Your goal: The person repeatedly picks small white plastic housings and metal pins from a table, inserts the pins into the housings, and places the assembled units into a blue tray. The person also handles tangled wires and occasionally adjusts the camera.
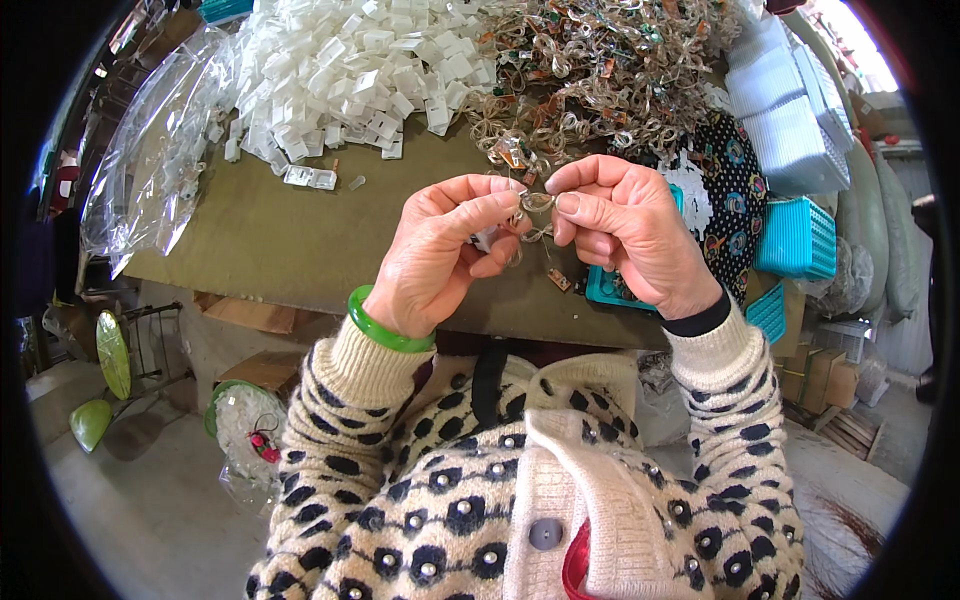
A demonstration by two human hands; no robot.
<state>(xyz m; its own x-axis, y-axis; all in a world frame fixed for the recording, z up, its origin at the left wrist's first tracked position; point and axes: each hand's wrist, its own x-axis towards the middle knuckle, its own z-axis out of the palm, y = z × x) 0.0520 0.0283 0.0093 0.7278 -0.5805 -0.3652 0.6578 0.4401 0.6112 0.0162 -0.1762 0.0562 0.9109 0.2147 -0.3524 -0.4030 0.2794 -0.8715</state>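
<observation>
My left grip (440, 245) and right grip (630, 225) both pinch narrowly on a thin, looped clear wire (537, 203), held between my fingertips above the bench (300, 235), towards its near edge; smooth, boxy white plastic pieces (350, 80) and tangled wires (610, 80) heap farther back.

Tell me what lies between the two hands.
In the head view, a looped clear strand spans the gap between the left hand and right hand.
</observation>
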